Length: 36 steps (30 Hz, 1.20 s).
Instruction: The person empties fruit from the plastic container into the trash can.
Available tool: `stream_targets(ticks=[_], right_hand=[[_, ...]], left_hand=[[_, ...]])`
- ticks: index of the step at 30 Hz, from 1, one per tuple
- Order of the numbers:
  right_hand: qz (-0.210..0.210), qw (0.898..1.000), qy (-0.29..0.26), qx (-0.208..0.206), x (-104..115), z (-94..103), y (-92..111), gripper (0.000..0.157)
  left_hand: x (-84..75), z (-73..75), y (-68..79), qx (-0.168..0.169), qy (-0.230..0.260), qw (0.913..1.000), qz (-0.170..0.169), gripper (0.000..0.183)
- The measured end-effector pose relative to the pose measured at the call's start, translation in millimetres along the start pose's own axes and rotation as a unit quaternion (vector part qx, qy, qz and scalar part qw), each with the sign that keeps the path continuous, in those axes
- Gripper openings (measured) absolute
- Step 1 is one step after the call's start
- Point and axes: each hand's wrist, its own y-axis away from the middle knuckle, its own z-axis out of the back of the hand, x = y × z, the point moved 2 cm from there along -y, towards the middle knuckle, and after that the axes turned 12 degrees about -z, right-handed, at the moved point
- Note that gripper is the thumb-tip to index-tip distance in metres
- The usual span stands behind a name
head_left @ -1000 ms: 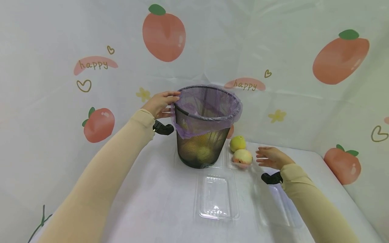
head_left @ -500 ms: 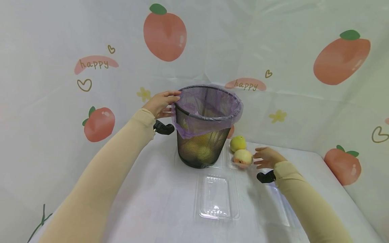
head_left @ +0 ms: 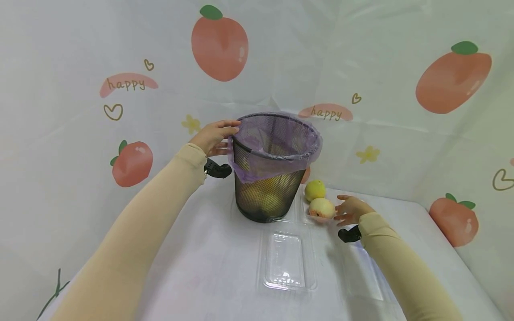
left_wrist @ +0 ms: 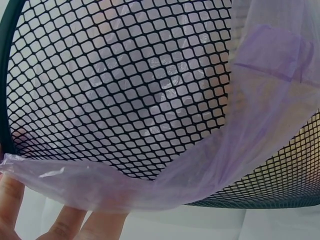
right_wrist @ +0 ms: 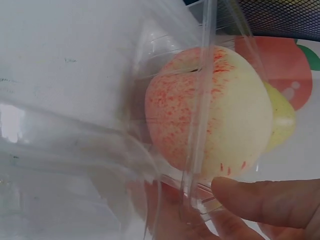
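Observation:
My left hand [head_left: 213, 137] holds the rim of a black mesh wastebasket [head_left: 263, 189] lined with a purple plastic bag [head_left: 273, 167]. In the left wrist view its fingers [left_wrist: 65, 222] lie along the liner's outside. Yellowish shapes show through the lower mesh. To the right of the basket, a cream fruit with red speckles [right_wrist: 210, 112], apple or peach, and a yellow-green fruit [head_left: 315, 191] rest in a clear plastic container [right_wrist: 200, 100]. Beside the speckled fruit is my right hand [head_left: 350, 210], fingers spread, its thumb at the fruit's edge. Its other fingers are partly behind clear plastic.
A clear plastic container [head_left: 286, 261] lies in front of the basket. Another clear container [head_left: 363, 276] lies below the right forearm, partly covered. Behind the white table [head_left: 201, 272] hangs a white backdrop [head_left: 265, 58] printed with peaches.
My right hand has moved left, up to the speckled fruit. My left hand stays at the basket's rim, and the fruits keep their places.

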Motion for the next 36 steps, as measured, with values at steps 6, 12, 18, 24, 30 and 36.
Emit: stream_targets(ticks=[6,12,18,24,30,36], right_hand=[[-0.004,1.000,-0.002,-0.028,-1,-2.4,2,0.090],[0.001,0.999,0.007,-0.041,-4,1.0,0,0.079],[0.023,0.999,0.006,-0.025,-4,3.2,4,0.075],[0.055,0.998,-0.009,0.011,-2,4.6,9,0.070],[0.077,0.996,-0.008,0.046,2,3.2,9,0.078],[0.053,0.997,-0.018,0.055,1,1.2,10,0.081]], left_hand=[[-0.9,-1.2,1.1,0.001,0.004,1.0000,0.005,0.045],[-1.2,-1.4,1.5,0.000,0.004,1.0000,0.005,0.044],[-1.8,-2.1,1.6,-0.002,0.013,0.9999,0.009,0.044],[-1.3,-1.5,0.6,-0.001,0.014,0.9998,0.010,0.045],[-0.7,-0.4,-1.5,-0.005,0.006,0.9999,0.007,0.045],[-0.8,-0.3,-1.3,-0.004,0.002,1.0000,0.008,0.045]])
